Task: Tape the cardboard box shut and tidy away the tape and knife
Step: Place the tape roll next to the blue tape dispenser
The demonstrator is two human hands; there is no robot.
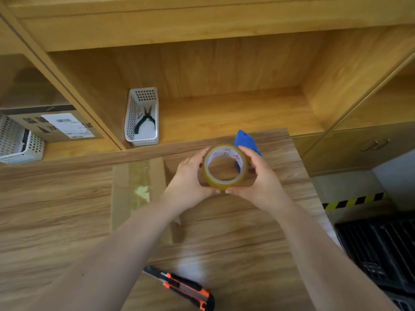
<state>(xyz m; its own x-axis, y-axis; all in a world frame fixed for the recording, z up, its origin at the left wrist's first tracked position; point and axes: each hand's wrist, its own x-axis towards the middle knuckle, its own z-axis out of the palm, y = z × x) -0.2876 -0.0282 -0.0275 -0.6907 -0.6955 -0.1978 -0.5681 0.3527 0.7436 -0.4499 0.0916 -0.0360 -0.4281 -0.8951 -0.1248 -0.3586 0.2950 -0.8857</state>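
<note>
A roll of clear yellowish tape [224,184] with a blue dispenser piece [244,139] behind it is held above the wooden table. My left hand [190,178] grips its left side and my right hand [258,178] its right side, thumbs meeting under the roll. The cardboard box [137,191] lies flat-topped on the table just left of my hands, with a taped seam and a torn patch on top. An orange and black utility knife [184,288] lies on the table near the front edge, between my forearms.
A white perforated basket [130,122] with pliers [144,120] stands on the shelf behind the table. Another white basket [13,142] and a labelled carton [58,124] sit in the left shelf bay. A black crate [381,250] is on the floor at right.
</note>
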